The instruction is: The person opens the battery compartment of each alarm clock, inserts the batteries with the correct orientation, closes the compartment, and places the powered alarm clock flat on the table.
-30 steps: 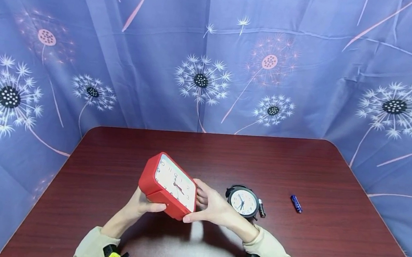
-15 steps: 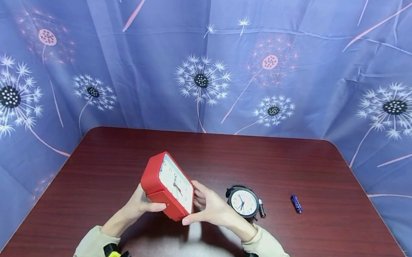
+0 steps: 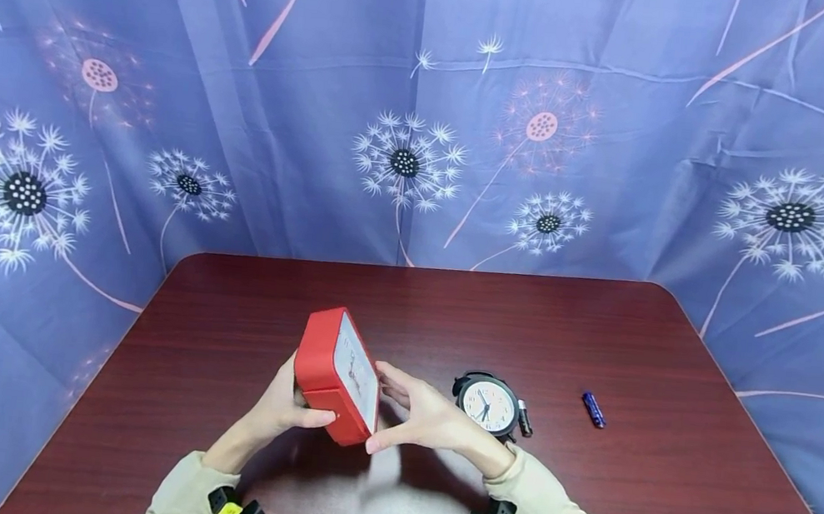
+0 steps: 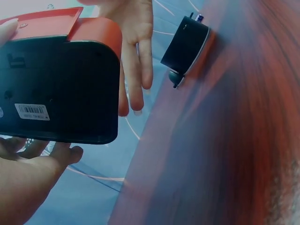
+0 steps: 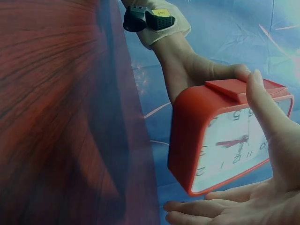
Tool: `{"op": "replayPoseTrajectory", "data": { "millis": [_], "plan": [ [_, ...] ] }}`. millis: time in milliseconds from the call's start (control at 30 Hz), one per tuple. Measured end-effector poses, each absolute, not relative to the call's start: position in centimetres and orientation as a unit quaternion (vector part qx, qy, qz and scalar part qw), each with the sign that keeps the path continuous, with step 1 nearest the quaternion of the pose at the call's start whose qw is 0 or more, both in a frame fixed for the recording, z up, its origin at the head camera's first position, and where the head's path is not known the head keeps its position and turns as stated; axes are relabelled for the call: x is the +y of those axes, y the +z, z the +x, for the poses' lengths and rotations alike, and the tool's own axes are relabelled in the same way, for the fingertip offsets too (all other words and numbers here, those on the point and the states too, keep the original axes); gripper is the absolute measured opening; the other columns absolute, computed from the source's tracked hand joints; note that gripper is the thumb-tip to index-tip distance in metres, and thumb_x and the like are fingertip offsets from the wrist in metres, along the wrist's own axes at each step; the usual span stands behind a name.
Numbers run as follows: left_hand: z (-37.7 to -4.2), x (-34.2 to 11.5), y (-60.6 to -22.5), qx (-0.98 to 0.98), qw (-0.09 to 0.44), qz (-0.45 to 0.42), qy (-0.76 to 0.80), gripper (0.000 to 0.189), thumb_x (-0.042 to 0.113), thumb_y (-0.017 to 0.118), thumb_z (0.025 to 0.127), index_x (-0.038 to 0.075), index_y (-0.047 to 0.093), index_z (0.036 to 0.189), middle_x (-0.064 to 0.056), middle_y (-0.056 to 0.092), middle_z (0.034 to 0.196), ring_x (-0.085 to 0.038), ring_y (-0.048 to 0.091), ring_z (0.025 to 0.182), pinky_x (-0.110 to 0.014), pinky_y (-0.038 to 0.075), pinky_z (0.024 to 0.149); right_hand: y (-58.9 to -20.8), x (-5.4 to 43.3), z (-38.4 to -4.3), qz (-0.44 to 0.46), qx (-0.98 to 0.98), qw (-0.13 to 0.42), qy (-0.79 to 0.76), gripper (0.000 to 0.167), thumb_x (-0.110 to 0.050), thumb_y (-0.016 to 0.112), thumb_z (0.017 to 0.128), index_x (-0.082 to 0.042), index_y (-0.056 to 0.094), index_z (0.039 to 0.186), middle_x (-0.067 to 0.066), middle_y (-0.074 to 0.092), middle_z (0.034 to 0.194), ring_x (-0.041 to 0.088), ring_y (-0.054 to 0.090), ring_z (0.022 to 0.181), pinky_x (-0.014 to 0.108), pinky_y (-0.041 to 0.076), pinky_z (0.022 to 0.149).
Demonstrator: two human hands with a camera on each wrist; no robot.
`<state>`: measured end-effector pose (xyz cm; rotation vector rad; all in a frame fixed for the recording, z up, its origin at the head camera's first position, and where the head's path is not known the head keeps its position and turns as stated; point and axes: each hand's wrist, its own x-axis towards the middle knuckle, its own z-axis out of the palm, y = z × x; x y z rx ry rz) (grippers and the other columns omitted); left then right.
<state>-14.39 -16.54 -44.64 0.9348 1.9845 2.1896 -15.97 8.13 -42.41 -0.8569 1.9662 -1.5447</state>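
Note:
A red alarm clock [image 3: 320, 355] with a white dial is held tilted above the table by my left hand [image 3: 285, 404], thumb along its underside. My right hand [image 3: 431, 416] is at the clock's right side, fingers spread and fairly straight, the thumb tip right at the lower corner. The dial [image 5: 234, 143] faces the right wrist camera, its numerals upside down there. In the left wrist view the black back [image 4: 61, 84] shows, with a barcode label [image 4: 32, 111]. A red flap-like piece [image 5: 234, 88] lies along the clock's underside.
A round black alarm clock [image 3: 488, 405] leans back on the dark red wooden table [image 3: 266, 283], near my right wrist. Beside it lies a black-and-silver battery [image 3: 525, 418]. Farther right is a blue battery [image 3: 594, 409]. A blue dandelion-print curtain [image 3: 302, 153] hangs behind.
The red clock has turned so that its dial points more to the right and its left side shows more. My right fingers have loosened from its edge; the left hand keeps its grip.

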Motion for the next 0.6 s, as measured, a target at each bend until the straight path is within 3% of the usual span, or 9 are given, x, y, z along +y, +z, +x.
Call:
{"op": "replayPoseTrajectory", "data": {
  "millis": [400,600],
  "plan": [
    [-14.69,-16.06,-44.78,0.635,0.043,0.318,0.703,0.094,-0.002,0.079,0.070,0.002,0.025,0.147,0.001,0.053,0.131,-0.006,0.054,0.117,-0.023,0.047,0.097,-42.32,7.77,-15.84,-0.335,0.705,0.232,-0.580,0.109,-0.004,0.081,0.075,0.005,0.005,0.153,0.022,0.022,0.158,0.037,0.030,0.143,0.049,0.027,0.113],
    [-14.34,-16.01,-44.58,0.685,0.047,0.281,0.670,0.109,0.001,0.080,0.068,0.002,0.013,0.154,0.007,0.042,0.142,0.000,0.046,0.125,-0.018,0.041,0.101,-42.01,7.75,-15.75,-0.322,0.739,0.202,-0.556,0.103,-0.011,0.082,0.075,0.000,0.016,0.153,0.016,0.025,0.158,0.031,0.032,0.143,0.042,0.028,0.114]
  ]
}}
